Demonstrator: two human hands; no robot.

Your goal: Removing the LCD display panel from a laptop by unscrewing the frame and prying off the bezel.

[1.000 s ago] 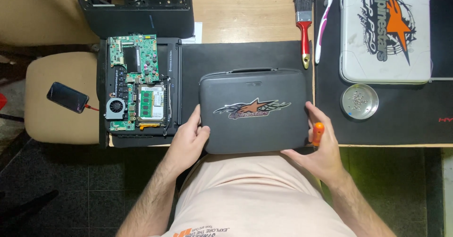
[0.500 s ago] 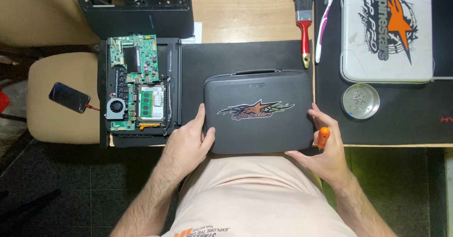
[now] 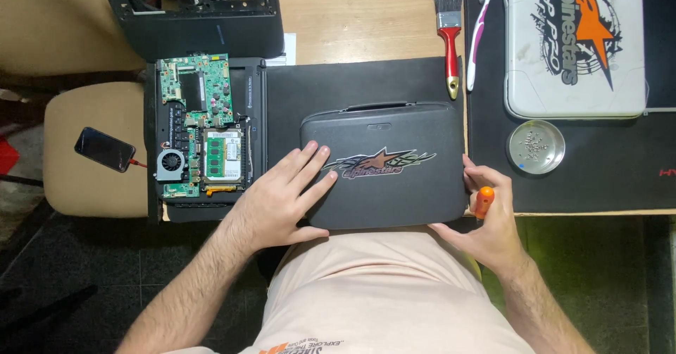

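A dark grey laptop cover (image 3: pixel 394 143) with a star-shaped sticker lies on a black mat (image 3: pixel 352 83) at the desk's near edge. My left hand (image 3: pixel 278 199) rests flat on the cover's left part, fingers spread across its top. At the cover's right edge, my right hand (image 3: pixel 489 220) touches it with the fingertips while an orange-handled screwdriver (image 3: pixel 483 202) is tucked in the palm. To the left lies the opened laptop base (image 3: pixel 204 139), its green circuit board, fan and memory module exposed.
A red-handled brush (image 3: pixel 448 37) and a toothbrush (image 3: pixel 477 33) lie behind the cover. A round metal dish (image 3: pixel 536 147) with screws and a white laptop lid (image 3: pixel 574 40) sit on the right. A phone (image 3: pixel 104 149) rests on a stool; an open computer case (image 3: pixel 190 5) stands behind.
The cover has slid toward the right and nearer to me. My left hand moved from the cover's left edge onto its top; my right hand stayed at the right edge.
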